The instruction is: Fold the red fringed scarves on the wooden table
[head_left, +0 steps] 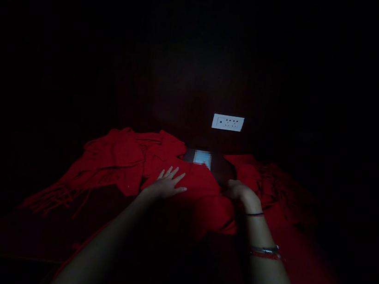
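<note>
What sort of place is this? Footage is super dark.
Likely an indoor room, though too dark to say which kind. Signs: the white socket plate on a dark wall, and red fringed cloth spread on what looks like a dark tabletop.

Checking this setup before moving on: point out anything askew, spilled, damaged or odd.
The red fabric left of the left hand is rumpled, with its fringe straggling unevenly, so it looks untidy. No spill or damage shows in the lit area; the rest is too dark to judge.
</note>
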### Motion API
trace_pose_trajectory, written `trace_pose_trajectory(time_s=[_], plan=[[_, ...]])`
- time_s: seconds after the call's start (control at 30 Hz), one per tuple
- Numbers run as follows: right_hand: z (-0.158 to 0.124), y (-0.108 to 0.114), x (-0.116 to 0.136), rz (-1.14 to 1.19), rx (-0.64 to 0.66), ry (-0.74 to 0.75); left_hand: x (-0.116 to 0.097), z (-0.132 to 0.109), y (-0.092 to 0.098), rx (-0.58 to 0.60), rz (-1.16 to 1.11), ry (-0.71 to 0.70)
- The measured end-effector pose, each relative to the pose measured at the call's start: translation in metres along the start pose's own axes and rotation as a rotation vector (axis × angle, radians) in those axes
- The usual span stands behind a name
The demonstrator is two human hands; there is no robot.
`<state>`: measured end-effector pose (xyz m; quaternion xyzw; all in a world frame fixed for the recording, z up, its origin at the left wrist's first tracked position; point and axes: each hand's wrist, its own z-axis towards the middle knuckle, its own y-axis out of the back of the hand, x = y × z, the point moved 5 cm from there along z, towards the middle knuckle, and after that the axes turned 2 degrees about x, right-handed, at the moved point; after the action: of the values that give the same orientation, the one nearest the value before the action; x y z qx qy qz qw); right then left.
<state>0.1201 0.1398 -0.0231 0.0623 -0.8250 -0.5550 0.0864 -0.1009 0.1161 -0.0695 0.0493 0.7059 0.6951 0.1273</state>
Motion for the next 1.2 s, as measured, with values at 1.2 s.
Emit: trace_pose_trajectory(time_s=[1.2], plan=[[-0.022, -0.017, -0.001, -0.215, -0.079, 0.264, -0.034, -0.009, -0.005, 0.189, -0.091, -0.267]])
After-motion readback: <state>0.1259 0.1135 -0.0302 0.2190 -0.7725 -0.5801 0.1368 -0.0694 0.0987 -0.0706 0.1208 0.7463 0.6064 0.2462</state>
